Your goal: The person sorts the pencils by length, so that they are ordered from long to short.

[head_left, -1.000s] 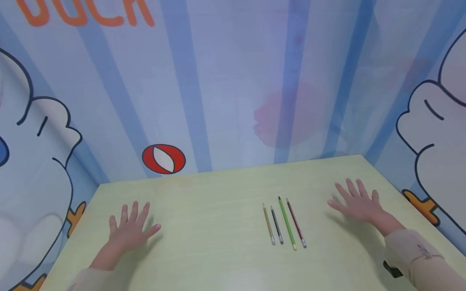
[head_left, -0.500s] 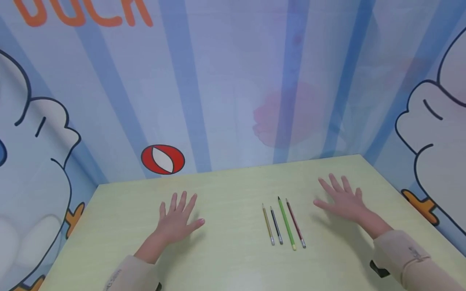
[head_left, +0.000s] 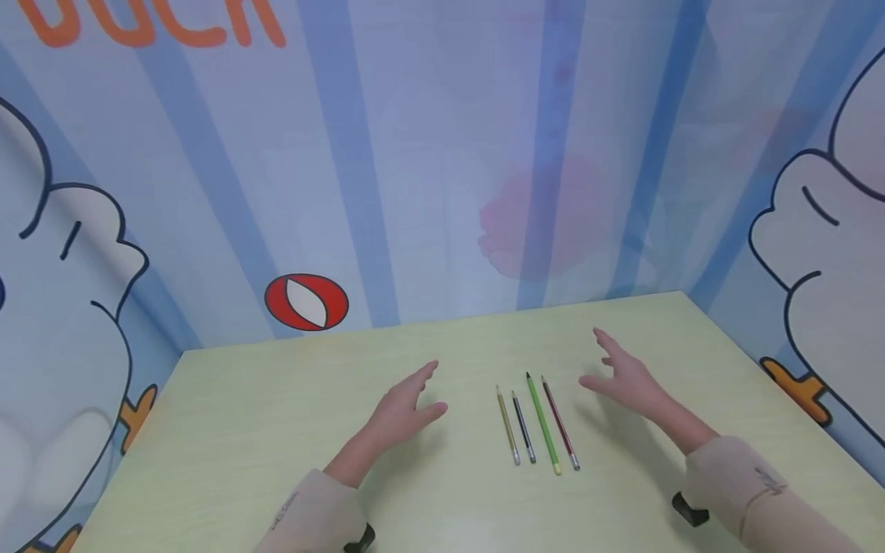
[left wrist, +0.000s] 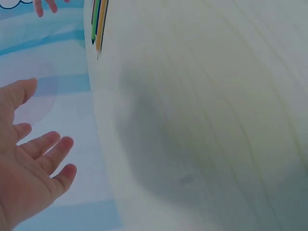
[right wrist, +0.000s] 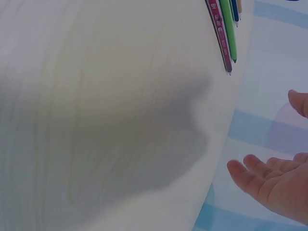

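Observation:
Several pencils lie side by side on the pale table [head_left: 290, 430]. From left to right in the head view they are a yellow pencil [head_left: 508, 426], a short dark blue pencil [head_left: 523, 427], a longer green pencil [head_left: 544, 424] and a dark red pencil [head_left: 561, 424]. My left hand [head_left: 402, 411] hovers to their left, holding nothing, with thumb and fingers spread apart. On their right, my right hand [head_left: 629, 382] also hovers with nothing in it, palm turned inward. In both wrist views the fingers are loosely bent and touch nothing.
A striped blue backdrop [head_left: 442, 169] with cartoon prints stands behind the table and along both sides. The red and white ball [head_left: 306, 302] is printed on it, just above the table's back edge. Dark straps show under both sleeves.
My left hand has moved right, toward the pencils, and my right hand has moved left. Both have turned their palms inward. The pencils lie where they were.

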Tool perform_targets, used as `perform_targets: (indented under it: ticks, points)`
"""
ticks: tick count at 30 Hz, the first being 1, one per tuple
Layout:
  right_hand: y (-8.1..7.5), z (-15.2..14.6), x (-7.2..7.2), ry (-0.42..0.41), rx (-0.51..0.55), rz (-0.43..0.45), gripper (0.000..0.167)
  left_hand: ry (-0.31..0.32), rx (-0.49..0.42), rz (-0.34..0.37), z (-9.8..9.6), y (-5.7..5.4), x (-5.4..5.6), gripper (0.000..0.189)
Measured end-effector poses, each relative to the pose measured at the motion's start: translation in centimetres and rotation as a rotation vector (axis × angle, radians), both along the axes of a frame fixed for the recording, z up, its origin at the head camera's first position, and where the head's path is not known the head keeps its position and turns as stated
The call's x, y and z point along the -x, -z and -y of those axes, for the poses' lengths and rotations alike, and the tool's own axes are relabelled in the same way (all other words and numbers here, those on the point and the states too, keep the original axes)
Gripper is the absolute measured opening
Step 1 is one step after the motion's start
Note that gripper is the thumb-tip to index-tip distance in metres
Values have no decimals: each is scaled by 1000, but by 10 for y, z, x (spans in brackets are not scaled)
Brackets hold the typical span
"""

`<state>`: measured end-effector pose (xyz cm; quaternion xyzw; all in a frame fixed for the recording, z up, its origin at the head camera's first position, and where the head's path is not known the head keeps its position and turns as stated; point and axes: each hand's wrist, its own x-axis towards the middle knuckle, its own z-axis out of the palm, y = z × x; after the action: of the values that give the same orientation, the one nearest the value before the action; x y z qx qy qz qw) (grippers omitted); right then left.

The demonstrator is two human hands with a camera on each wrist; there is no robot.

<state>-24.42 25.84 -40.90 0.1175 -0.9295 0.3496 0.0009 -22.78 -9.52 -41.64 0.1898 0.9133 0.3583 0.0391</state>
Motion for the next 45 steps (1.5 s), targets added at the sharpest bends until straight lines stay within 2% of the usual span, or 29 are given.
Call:
perform_targets:
  ticks: [4,8,12,17,27,36,45]
  points:
    - [1,2,1,21,143,73,82,42,-114,44,-15,3,3,58]
    - [1,7,2,46,275,175,80,58,-195,88,-29,6,6,53]
    - [3,14,3,88,339,245,73,37,-258,155,-42,8,7,51]
    - [6,22,4,118,383,283,64,3,-283,184,-57,13,9,49]
    - [10,31,3,164,407,341,56,-62,-321,231,-88,21,15,48]
    - [18,39,3,196,362,381,48,-123,-324,232,-118,23,10,47]
    - [25,41,-1,212,289,394,42,-205,-223,187,-145,31,2,48]
